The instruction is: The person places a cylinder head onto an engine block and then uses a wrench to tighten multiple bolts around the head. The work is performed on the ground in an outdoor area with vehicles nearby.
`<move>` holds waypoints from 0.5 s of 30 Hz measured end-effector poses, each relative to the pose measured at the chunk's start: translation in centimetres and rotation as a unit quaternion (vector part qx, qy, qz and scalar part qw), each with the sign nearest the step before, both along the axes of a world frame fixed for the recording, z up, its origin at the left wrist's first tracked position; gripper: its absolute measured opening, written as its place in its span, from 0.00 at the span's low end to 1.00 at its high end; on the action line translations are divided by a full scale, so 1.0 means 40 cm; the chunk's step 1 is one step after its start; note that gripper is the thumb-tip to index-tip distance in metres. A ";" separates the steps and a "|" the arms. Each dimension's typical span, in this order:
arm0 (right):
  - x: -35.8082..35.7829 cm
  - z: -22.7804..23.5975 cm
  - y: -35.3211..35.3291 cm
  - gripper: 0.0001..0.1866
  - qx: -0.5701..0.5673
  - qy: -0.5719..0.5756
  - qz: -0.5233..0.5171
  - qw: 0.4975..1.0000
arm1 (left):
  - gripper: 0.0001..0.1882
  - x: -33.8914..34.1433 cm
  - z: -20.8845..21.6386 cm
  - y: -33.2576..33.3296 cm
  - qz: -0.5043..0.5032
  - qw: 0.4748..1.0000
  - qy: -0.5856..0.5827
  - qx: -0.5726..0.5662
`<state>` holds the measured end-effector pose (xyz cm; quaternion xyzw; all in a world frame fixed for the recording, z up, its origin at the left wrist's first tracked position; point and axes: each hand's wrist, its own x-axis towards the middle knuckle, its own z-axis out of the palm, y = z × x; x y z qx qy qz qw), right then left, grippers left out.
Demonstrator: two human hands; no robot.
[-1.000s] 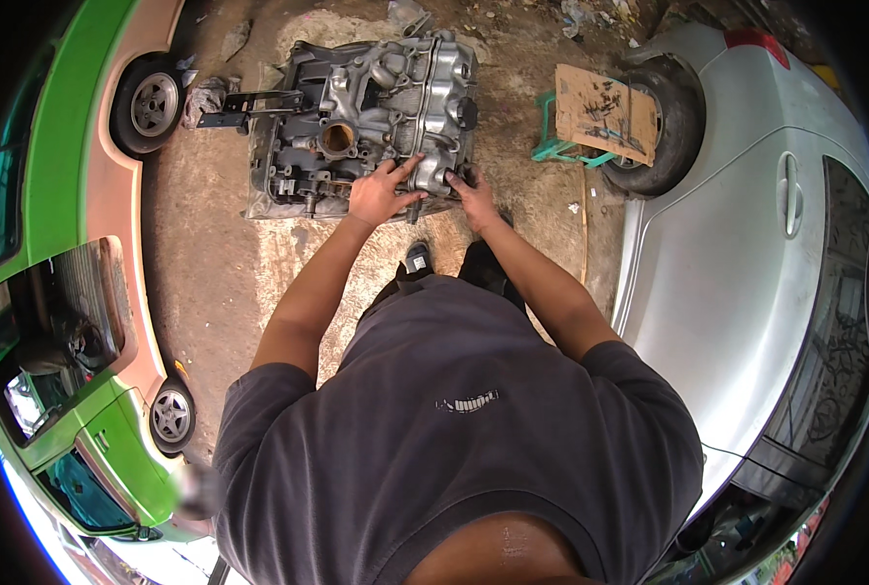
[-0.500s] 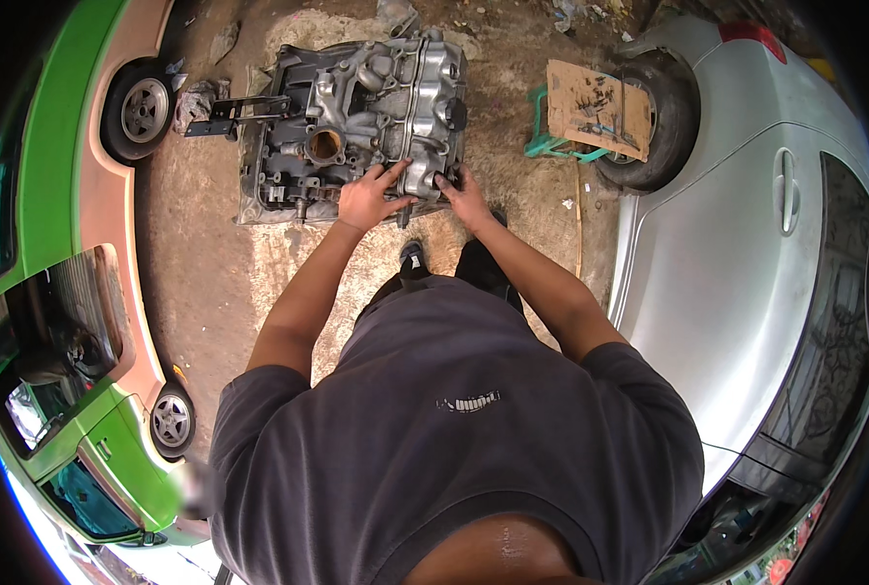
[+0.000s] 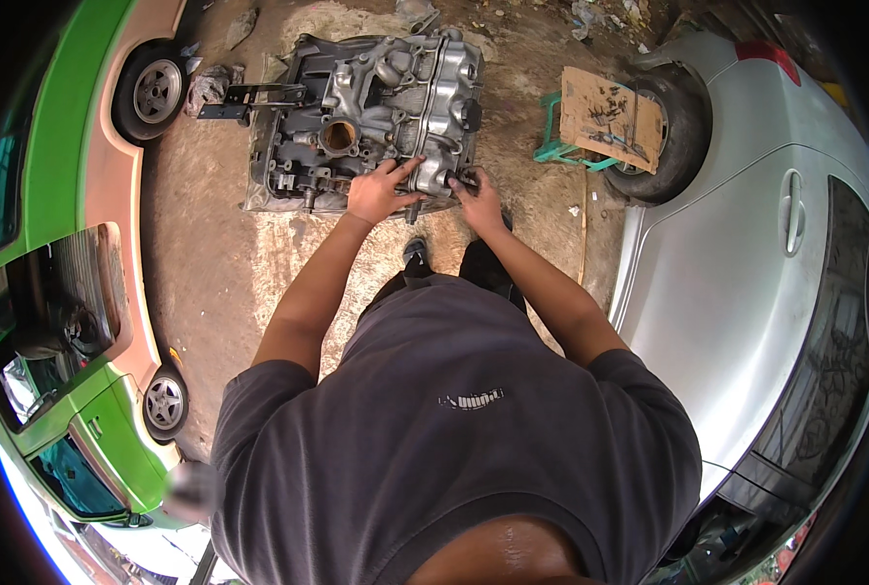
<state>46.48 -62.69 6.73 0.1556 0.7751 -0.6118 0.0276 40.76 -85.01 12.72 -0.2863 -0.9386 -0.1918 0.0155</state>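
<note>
A greasy engine lies on the ground in front of me, with a ribbed silver valve cover along its right side. My left hand rests on its near edge, fingers spread, the fingertips reaching the near end of the cover. At the cover's near right corner is my right hand, its thumb and fingers curled together around a small dark spot. What they pinch there is too small to make out. A round opening shows in the metal housing left of the cover.
A black metal bracket sticks out from the engine's left side. To the right, a green stool carries a cardboard sheet with small dark parts and tools. A green and pink vehicle stands left, a silver car right.
The whole view has shifted slightly, so the engine and stool appear a little further right. Both hands stay at the same places on the engine; the right fingers have curled a little more.
</note>
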 end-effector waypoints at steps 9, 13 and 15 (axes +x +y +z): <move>0.028 0.079 0.020 0.16 -0.011 0.047 -0.057 0.997 | 0.41 -0.003 -0.005 0.000 -0.003 1.000 -0.003 0.004; 0.021 0.087 0.007 0.15 -0.126 0.056 -0.038 0.990 | 0.41 -0.008 -0.002 -0.003 -0.001 1.000 -0.018 -0.013; 0.022 0.084 0.006 0.16 -0.122 0.051 -0.035 0.991 | 0.40 -0.007 -0.002 -0.003 -0.001 1.000 -0.015 -0.008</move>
